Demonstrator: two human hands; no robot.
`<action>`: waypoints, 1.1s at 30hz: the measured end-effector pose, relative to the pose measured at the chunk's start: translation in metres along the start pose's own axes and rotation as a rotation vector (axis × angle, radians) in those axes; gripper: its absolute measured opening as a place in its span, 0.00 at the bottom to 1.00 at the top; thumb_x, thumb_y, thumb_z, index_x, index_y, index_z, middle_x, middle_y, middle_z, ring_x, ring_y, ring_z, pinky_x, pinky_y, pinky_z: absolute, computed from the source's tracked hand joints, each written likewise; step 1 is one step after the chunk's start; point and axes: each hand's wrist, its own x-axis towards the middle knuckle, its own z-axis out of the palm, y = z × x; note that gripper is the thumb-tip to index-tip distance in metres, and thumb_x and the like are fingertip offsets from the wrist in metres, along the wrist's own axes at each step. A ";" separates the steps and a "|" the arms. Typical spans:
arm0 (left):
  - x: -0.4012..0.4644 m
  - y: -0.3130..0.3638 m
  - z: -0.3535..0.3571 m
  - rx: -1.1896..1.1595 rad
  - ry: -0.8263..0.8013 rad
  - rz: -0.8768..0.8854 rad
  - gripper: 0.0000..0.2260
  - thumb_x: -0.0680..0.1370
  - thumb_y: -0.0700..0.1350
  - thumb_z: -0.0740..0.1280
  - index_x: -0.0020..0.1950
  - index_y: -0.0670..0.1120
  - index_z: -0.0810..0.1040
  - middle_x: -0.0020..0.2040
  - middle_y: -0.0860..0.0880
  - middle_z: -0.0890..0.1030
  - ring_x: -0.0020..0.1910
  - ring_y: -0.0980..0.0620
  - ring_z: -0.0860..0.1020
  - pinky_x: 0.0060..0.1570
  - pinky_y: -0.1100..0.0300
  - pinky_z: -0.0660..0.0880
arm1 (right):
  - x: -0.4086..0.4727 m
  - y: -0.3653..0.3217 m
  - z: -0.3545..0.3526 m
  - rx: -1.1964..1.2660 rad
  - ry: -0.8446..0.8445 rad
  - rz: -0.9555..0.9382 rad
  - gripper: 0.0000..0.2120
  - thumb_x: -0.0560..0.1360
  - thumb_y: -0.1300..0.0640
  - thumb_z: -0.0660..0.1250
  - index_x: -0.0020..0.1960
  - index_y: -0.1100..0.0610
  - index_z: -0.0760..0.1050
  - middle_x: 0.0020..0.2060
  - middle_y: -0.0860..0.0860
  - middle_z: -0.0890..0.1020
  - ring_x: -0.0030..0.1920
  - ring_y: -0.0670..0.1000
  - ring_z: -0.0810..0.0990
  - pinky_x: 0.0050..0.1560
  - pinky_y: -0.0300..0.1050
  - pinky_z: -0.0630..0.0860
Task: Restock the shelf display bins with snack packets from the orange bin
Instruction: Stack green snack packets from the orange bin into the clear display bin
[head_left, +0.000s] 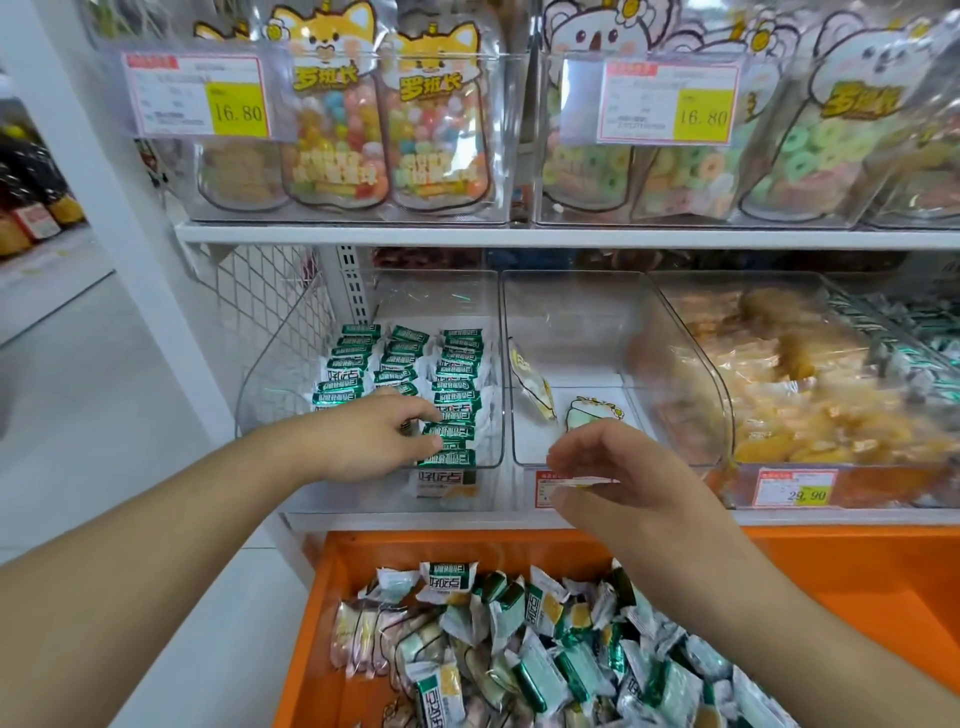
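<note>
Loose green-and-white snack packets (519, 639) filled the orange bin (852, 566) right under the camera, below the shelf (363, 234). Left hand (374, 436) was down in the clear display bin (270, 374), fingers curled on the front packet of the neat rows, while the right hand (597, 467) hovered loosely curled and empty by the nearly bare middle bin (571, 322). Yellow price tags (236, 111) up top read 16.80, and a lower tag (797, 488) read 29.90.

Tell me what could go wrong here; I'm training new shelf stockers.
The left hand is pressing among the upright green packets in the clear bin; a nudge could topple the neat rows. The orange bin holds mixed packets, so a wrong type might get shelved. The right hand hovers, blurred, apparently holding nothing.
</note>
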 end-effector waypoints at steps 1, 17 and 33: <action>-0.001 0.000 0.002 -0.014 0.020 -0.005 0.23 0.82 0.60 0.66 0.77 0.57 0.72 0.69 0.54 0.73 0.61 0.54 0.76 0.59 0.59 0.72 | 0.000 0.000 0.000 -0.002 0.002 0.003 0.08 0.78 0.54 0.74 0.55 0.44 0.80 0.52 0.38 0.84 0.53 0.41 0.83 0.59 0.47 0.81; 0.011 0.007 0.014 -0.191 0.119 -0.125 0.25 0.72 0.58 0.80 0.65 0.51 0.78 0.51 0.51 0.83 0.48 0.51 0.83 0.53 0.50 0.83 | 0.003 0.005 0.004 -0.033 -0.016 -0.006 0.10 0.78 0.58 0.73 0.53 0.43 0.79 0.51 0.41 0.84 0.55 0.40 0.82 0.60 0.47 0.80; -0.013 0.023 0.019 -0.067 0.317 -0.075 0.09 0.82 0.53 0.70 0.61 0.53 0.79 0.50 0.56 0.83 0.49 0.55 0.82 0.44 0.62 0.76 | 0.002 0.008 -0.001 -0.055 0.009 -0.033 0.10 0.78 0.60 0.73 0.53 0.46 0.79 0.50 0.42 0.84 0.54 0.39 0.82 0.59 0.43 0.80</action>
